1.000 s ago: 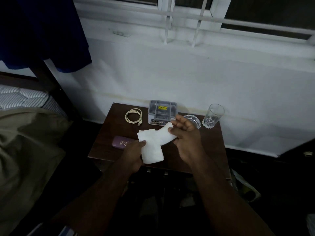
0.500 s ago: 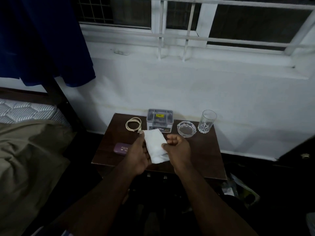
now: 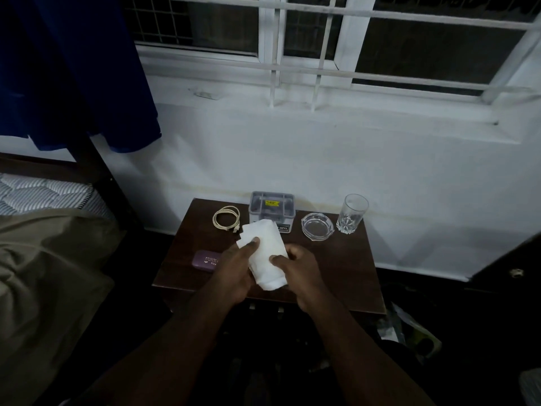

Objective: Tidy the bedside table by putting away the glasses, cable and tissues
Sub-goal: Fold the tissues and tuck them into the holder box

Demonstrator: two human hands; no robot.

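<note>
A stack of white tissues is held above the dark wooden bedside table. My left hand grips its left edge with the thumb on top. My right hand pinches its right side. A coiled cream cable lies at the table's back left. A purple glasses case, closed, rests near the front left, partly hidden by my left hand. A clear lidded plastic box with a yellow label stands at the back, just behind the tissues.
A glass ashtray and an empty drinking glass stand at the table's back right. A bed with a brown blanket lies to the left. A white wall and barred window are behind. A bag sits on the floor at right.
The tissues went from spread and crossed to folded into one neat stack between both hands. The hands drew closer together, and my view tilted up toward the window.
</note>
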